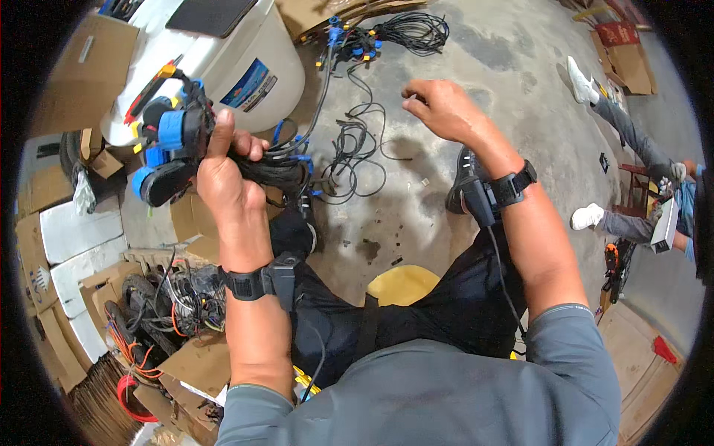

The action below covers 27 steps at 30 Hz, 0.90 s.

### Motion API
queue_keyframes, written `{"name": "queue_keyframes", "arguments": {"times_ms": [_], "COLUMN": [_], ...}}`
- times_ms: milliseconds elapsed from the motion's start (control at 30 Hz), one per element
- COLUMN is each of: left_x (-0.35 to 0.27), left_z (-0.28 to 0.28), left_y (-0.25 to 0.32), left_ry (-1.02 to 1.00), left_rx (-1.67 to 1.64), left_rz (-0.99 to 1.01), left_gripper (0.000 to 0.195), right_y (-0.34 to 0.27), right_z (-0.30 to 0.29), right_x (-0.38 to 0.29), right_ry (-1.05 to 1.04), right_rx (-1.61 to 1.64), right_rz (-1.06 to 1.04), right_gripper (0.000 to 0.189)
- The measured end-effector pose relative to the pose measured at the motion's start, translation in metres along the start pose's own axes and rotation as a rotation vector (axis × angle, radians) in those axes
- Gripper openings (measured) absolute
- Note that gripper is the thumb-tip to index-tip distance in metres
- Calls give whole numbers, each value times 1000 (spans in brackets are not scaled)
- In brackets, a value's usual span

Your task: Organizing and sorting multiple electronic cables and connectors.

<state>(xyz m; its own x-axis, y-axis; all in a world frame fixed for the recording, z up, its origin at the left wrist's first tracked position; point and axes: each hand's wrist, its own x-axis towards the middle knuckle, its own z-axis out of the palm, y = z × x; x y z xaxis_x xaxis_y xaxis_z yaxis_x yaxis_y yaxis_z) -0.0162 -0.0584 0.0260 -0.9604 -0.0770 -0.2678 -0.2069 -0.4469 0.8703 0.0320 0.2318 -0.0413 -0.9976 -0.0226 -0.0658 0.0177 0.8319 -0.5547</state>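
Note:
My left hand grips a bundle of black cables near the white bucket. At the bundle's end, black parts with blue bands and yellow connectors stick out beyond my thumb. My right hand hangs over the concrete floor with its fingers curled and nothing visible between them. Thin black cables lie in loose loops on the floor between my feet. Farther ahead, a coiled black cable bundle lies beside more blue and yellow connectors.
A white bucket with a blue label stands at the front left. Boxes of wires and tyres are at my left. At the far right sits another person holding a white box. A yellow round seat shows between my legs.

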Motion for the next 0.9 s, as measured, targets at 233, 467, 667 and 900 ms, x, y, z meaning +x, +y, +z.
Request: {"name": "queue_keyframes", "arguments": {"times_ms": [233, 467, 667, 900], "left_x": [3, 4, 5, 2], "left_z": [-3, -11, -12, -9], "left_y": [1, 2, 1, -2], "left_ry": [0, 0, -1, -15], "left_rx": [48, -15, -5, 40], "left_rz": [58, 75, 61, 50], "left_gripper": [18, 14, 13, 18], "right_y": [-9, -14, -13, -22], "right_z": [3, 6, 5, 1], "right_x": [1, 3, 4, 3], "right_ry": [-109, -124, -145, -92], "right_rx": [-76, -63, -57, 6], "right_rz": [12, -29, -6, -38], "right_gripper": [26, 29, 29, 29]}}
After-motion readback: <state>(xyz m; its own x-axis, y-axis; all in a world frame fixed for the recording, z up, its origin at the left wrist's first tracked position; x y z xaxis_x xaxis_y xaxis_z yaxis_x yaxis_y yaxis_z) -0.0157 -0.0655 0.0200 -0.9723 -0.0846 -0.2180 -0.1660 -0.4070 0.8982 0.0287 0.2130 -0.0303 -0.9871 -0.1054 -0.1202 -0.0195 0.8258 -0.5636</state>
